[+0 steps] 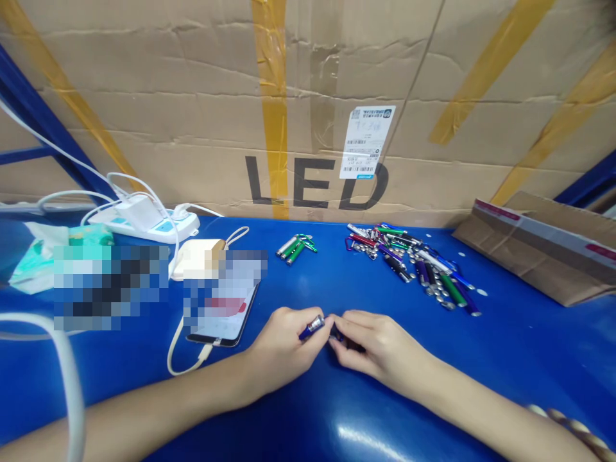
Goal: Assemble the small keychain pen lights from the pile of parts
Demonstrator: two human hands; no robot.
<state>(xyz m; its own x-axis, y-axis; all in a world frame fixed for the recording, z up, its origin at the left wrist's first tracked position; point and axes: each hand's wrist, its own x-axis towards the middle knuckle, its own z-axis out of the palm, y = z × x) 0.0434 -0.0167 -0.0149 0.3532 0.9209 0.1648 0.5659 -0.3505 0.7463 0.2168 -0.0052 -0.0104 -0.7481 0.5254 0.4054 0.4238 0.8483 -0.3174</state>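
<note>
My left hand (291,340) is closed around a small blue keychain flashlight (312,328), whose silver end sticks out above the fingers. Close against it, my right hand (368,340) is in a pinch, its fingertips meeting the left ones. Something dark shows between the right fingers, but its kind is hidden. Beyond the hands, several green and silver keychain flashlights (296,249) with clips lie side by side. A loose pile of similar flashlights (409,256) in blue, red, green, purple and silver is to the right, with small round metal parts (440,296) among them.
A phone (228,321) on a cable and a cream power bank or charger (198,256) lie left. Behind them are a white power strip (178,226) and a tissue pack (91,240). An open carton (534,256) stands right; a large cardboard box (202,128) walls the back.
</note>
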